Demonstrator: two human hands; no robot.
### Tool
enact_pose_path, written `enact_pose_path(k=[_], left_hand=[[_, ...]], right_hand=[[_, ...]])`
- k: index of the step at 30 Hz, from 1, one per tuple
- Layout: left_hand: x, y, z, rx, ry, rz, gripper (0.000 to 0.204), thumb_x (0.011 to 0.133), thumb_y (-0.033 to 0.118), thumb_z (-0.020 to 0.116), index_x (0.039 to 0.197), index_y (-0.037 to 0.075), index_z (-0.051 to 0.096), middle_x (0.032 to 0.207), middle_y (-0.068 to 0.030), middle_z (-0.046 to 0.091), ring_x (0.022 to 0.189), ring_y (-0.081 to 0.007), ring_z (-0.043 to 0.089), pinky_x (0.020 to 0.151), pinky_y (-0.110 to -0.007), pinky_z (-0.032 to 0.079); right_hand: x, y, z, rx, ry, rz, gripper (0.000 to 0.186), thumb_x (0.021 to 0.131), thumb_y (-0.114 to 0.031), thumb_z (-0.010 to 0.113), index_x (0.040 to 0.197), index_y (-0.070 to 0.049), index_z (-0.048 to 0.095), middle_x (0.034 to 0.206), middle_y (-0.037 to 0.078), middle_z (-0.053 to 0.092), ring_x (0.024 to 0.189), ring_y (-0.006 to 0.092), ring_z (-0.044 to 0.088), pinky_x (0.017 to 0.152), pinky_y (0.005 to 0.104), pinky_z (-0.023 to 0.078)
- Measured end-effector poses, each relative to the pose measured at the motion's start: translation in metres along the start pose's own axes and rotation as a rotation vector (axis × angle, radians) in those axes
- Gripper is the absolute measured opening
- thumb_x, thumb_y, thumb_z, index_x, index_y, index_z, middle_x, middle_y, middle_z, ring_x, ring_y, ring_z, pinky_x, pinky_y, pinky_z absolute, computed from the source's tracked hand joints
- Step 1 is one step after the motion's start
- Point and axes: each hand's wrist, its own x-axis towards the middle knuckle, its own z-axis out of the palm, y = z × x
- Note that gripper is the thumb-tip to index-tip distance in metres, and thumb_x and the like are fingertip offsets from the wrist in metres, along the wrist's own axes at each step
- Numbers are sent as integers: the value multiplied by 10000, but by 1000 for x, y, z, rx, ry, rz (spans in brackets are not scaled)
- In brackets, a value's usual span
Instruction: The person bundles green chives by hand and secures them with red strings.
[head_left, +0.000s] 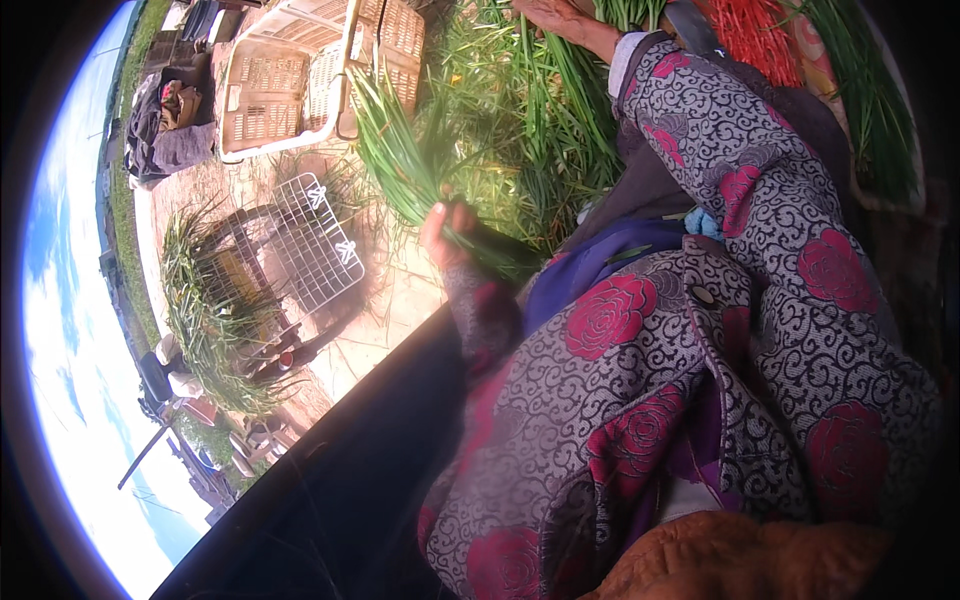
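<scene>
— What are the fingers doing?
— On the left hand (447, 235), they're curled tight around a bunch of long green leaves (400, 165), gripped partway along.
— And the right hand (568, 18)?
— Up at the top edge, above a pile of loose green leaves (565, 125). Its fingertips are cut off (annoyingly), so I can't tell whether they're spread or pinching anything.
— Where does the held bunch point?
— One end fans up toward the pale plastic crate (262, 118); the other runs down toward the lap, into shadow.
— What lies around that?
— A white wire rack (320, 245) sits left of the left hand, with a heap of long greens (215, 310) just beyond it. Past the flower-patterned right sleeve (745, 190) are red strands (757, 42), then more green leaves (875, 100) at the far right.
</scene>
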Motion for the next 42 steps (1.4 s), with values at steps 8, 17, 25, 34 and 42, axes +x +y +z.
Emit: enact_pose_path(k=[8, 17, 25, 34, 42], left_hand=[[-12, 13, 2, 33, -57, -4, 293, 964, 179, 525, 1206, 15, 526, 605, 8, 431, 535, -107, 367, 548, -259, 329], [-11, 9, 22, 28, -79, -40, 315, 913, 176, 585, 1163, -5, 523, 646, 11, 450, 518, -90, 393, 534, -260, 320], [-9, 4, 14, 81, -20, -93, 352, 906, 167, 589, 1187, -35, 528, 631, 0, 443, 526, -100, 396, 540, -264, 333], [-5, -10, 11, 98, 25, -73, 369, 907, 143, 576, 1226, -40, 548, 632, 1, 444, 526, -96, 391, 534, -262, 323], [0, -11, 11, 110, -35, -101, 402, 893, 172, 589, 1233, -35, 540, 616, -7, 438, 512, -112, 377, 533, -264, 318]], right_hand=[[-57, -18, 125, -969, -295, 260, 709, 774, -589, 759, 1064, 50, 665, 777, 123, 597, 678, 181, 584, 608, 346, 457], [-86, -26, 150, -838, -252, 448, 567, 856, -495, 726, 819, 66, 651, 549, 63, 532, 561, 164, 602, 694, 376, 562], [-76, -20, 145, -782, -294, 574, 463, 876, -387, 710, 836, 69, 640, 499, 82, 507, 555, 161, 616, 1023, 478, 403], [-80, -6, 135, -1005, -210, 406, 382, 802, -321, 809, 752, 18, 639, 650, 84, 621, 529, 188, 605, 511, 349, 510], [-60, 5, 101, -1071, -148, 298, 393, 811, -428, 692, 740, -42, 698, 741, 102, 713, 716, 193, 655, 717, 333, 493]])
